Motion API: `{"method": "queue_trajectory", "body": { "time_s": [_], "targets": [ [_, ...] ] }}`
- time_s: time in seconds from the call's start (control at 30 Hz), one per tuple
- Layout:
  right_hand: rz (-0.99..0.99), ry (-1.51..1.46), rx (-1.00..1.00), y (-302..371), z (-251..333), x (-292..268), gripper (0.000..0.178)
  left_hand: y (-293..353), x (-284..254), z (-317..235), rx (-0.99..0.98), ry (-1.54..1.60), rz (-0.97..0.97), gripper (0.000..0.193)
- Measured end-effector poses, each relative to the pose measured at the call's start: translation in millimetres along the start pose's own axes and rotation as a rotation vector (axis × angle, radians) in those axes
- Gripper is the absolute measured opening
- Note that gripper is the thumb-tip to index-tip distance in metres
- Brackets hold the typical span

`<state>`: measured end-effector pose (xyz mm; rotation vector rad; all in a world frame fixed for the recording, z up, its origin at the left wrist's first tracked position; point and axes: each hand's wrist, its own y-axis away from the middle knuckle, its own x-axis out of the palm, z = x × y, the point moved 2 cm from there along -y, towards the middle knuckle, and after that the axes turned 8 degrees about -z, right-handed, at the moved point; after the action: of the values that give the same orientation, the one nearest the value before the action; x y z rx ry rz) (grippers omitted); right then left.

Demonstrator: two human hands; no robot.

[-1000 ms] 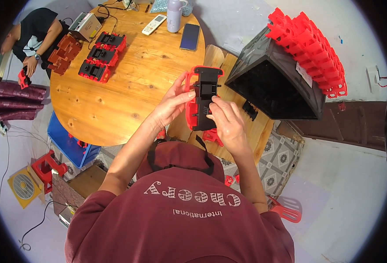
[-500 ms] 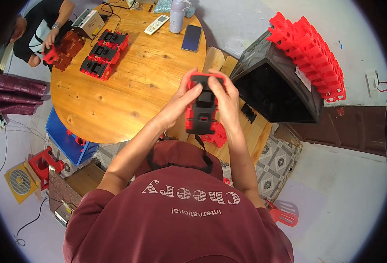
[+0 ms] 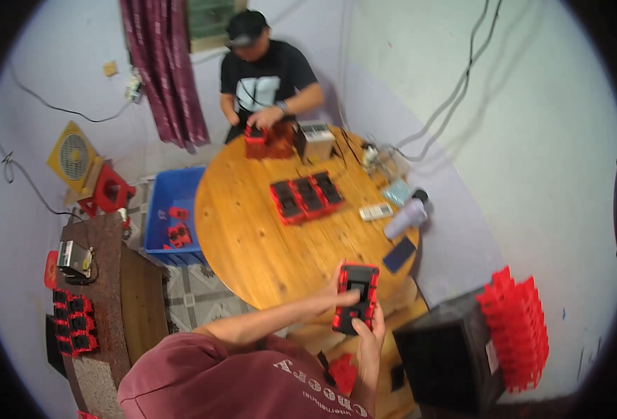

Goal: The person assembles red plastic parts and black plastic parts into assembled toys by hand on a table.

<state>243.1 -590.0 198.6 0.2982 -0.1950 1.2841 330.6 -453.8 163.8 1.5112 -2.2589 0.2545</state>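
A red plastic casing with a black panel (image 3: pixel 361 274) is held over the near edge of the round table. My left hand (image 3: pixel 338 292) grips its left side, the thumb lying across the black panel. Around its lower right corner my right hand (image 3: pixel 371 340) is closed, thumb on the front. Below my hands, a loose red plastic part (image 3: pixel 342 373) rests on a wooden surface, with a small black piece (image 3: pixel 397 377) beside it. Three similar red-and-black casings (image 3: pixel 307 197) stand in a row on the table.
Across the round wooden table (image 3: pixel 238 237), a person (image 3: pixel 270 77) handles a red part. A remote (image 3: pixel 376 211), a bottle (image 3: pixel 406 218) and a phone (image 3: pixel 399 255) lie at right. Stacked red parts (image 3: pixel 514 328) top a black box (image 3: pixel 448 356). A blue bin (image 3: pixel 156 223) stands left.
My view has swung up and to the left. My left hand has shifted from the casing's top to its left side, and my right hand from the top to the lower right corner.
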Motion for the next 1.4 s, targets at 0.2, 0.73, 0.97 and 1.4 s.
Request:
{"method": "queue_trajectory", "body": {
  "time_s": [0.2, 0.73, 0.97, 1.4],
  "targets": [
    [0.061, -0.075, -0.003, -1.3, -21.9, 33.4, 0.049, 43.8, -30.6, -20.5, 0.120, -0.205, 0.060, 0.119],
    [-0.125, 0.424, 0.389, 24.5, -135.7, -25.1, 0.038, -44.3, -313.5, 40.3, 0.001, 0.160, -0.712, 0.090],
    [-0.414, 0.410, 0.430, 72.9, -146.1, -93.2, 0.033, -129.3, -382.8, 51.7, -0.219, 0.014, -0.457, 0.043],
    [-1.095, 0.698, 0.586, 155.9, -249.3, -345.9, 0.030, 4.9, -107.1, 67.5, 0.080, -0.665, -0.498, 0.053]
  ]
}}
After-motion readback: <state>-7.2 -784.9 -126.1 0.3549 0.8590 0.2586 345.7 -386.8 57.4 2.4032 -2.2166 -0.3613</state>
